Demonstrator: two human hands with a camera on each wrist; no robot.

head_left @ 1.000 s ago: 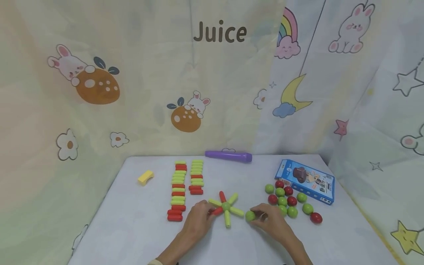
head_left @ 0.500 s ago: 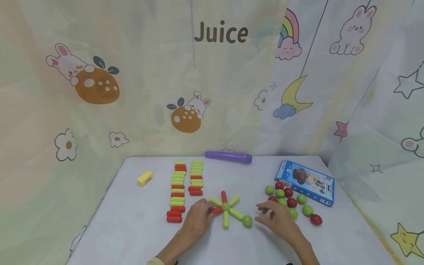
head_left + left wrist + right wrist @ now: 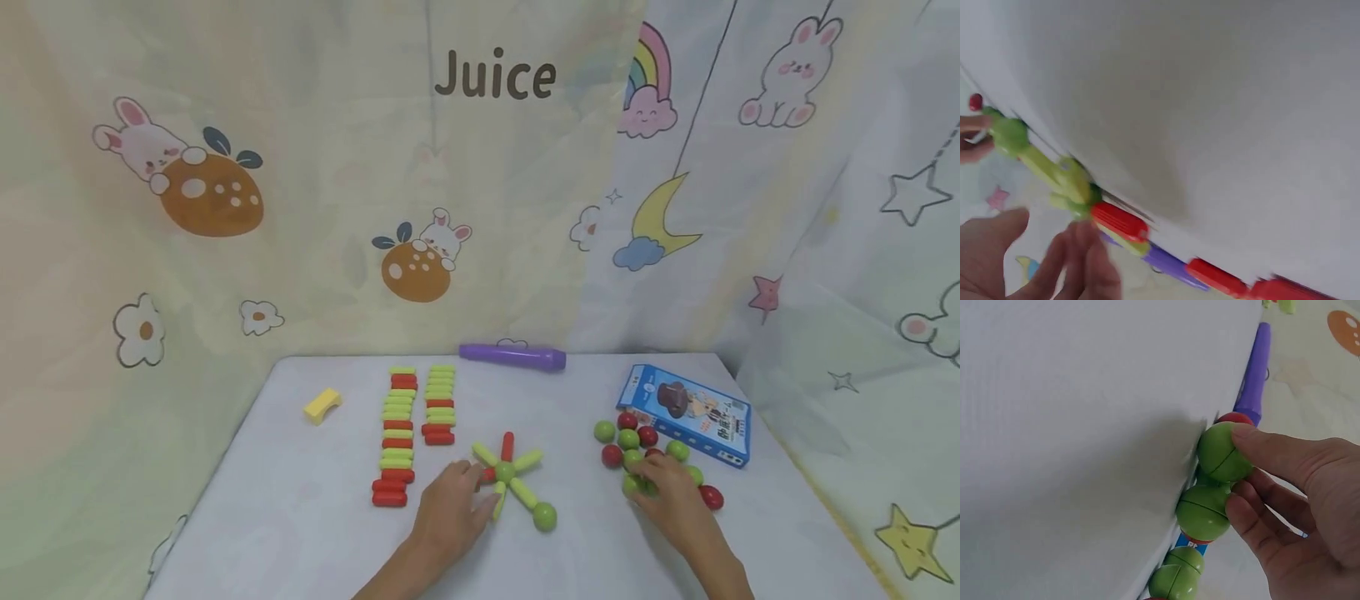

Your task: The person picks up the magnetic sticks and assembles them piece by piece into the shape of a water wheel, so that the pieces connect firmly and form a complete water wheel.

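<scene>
On the white table lies a star of short red and yellow-green sticks around a green ball (image 3: 505, 472). A second green ball (image 3: 545, 517) sits at the outer end of its lower right stick. Beside the star my left hand (image 3: 448, 517) has thumb and fingers apart, fingertips close to its red stick (image 3: 1119, 220). At the ball cluster on the right, my right hand (image 3: 675, 492) pinches a green ball (image 3: 1221, 453), thumb on its side. Its other fingers are partly hidden, close by another green ball (image 3: 1202, 514).
Two columns of red and yellow-green sticks (image 3: 397, 443) lie left of the star. A yellow arched block (image 3: 322, 405) is further left. A purple microphone-shaped stick (image 3: 512, 357) lies at the back edge. A blue box (image 3: 686, 412) stands behind several red balls (image 3: 612, 456).
My right hand let go of the green ball at the star and moved right to the cluster. The star's lower right stick and ball swung toward me. My left hand's fingers came off the red stick.
</scene>
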